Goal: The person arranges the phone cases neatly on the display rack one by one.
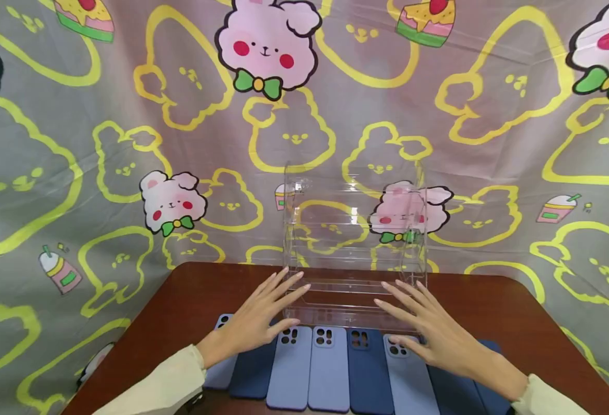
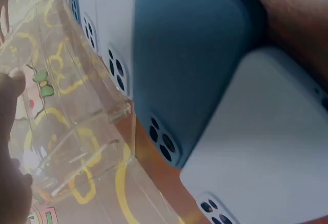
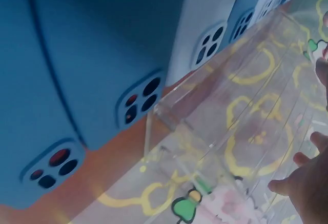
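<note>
Several phone cases lie side by side in a row along the table's front, some light blue [image 1: 328, 377] and some dark blue [image 1: 370, 377], each with camera holes at its far end. Behind them stands a clear tiered acrylic rack [image 1: 356, 317]. My left hand [image 1: 254, 317] is held over the left cases, fingers spread toward the rack's left side. Over the right cases hovers my right hand [image 1: 434, 331], its fingers also spread and pointing at the rack's right side. Neither hand holds anything. In the left wrist view a light blue case [image 2: 266, 147] overlaps a dark blue case [image 2: 195, 55].
A brown table [image 1: 190, 294] carries the rack and cases. Behind and around it hangs a grey cloth [image 1: 263, 225] with yellow outlines and rabbit heads, close to the table's back edge. A partly covered pale object [image 1: 95, 363] shows at the lower left beyond the table.
</note>
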The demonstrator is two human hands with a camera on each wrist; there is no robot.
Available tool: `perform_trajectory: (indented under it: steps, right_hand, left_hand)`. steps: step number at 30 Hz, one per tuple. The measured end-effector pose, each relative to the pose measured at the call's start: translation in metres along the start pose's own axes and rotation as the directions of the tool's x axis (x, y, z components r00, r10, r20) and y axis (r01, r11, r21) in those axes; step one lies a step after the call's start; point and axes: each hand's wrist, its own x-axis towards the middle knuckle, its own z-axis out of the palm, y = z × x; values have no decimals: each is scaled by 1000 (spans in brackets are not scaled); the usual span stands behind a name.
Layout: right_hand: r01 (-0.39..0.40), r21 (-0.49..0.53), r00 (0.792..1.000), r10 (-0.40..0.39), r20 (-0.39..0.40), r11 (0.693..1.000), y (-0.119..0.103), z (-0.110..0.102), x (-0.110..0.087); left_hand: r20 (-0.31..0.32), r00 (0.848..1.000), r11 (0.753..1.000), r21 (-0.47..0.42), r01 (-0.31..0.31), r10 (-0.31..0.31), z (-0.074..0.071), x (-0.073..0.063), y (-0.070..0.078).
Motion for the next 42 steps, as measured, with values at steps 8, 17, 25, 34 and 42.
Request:
perform_trajectory:
  steps: [8, 17, 25, 34, 42]
  right_hand:
    - [-14, -46, 996, 10, -94, 999, 15, -3, -16]
    - [2, -164, 952, -52, -301, 987, 36, -9, -37]
    - [-230, -195, 894, 128, -430, 953, 56, -16, -56]
    - [-748, -40, 648, 742, 175, 662, 75, -29, -77]
    - [-809, -29, 519, 738, 430, 587, 78, -21, -92]
  left_hand:
    - [-81, 997, 1000, -18, -17, 15, 6, 0, -11]
    - [-237, 971, 999, -37, 4, -13, 6, 4, -23]
    - [-221, 963, 982, -139, 125, -154, 3, 2, -28]
    - [-107, 921, 901, -275, 334, -374, -3, 9, -29]
    - [123, 816, 590, -631, 503, -565, -5, 17, -28]
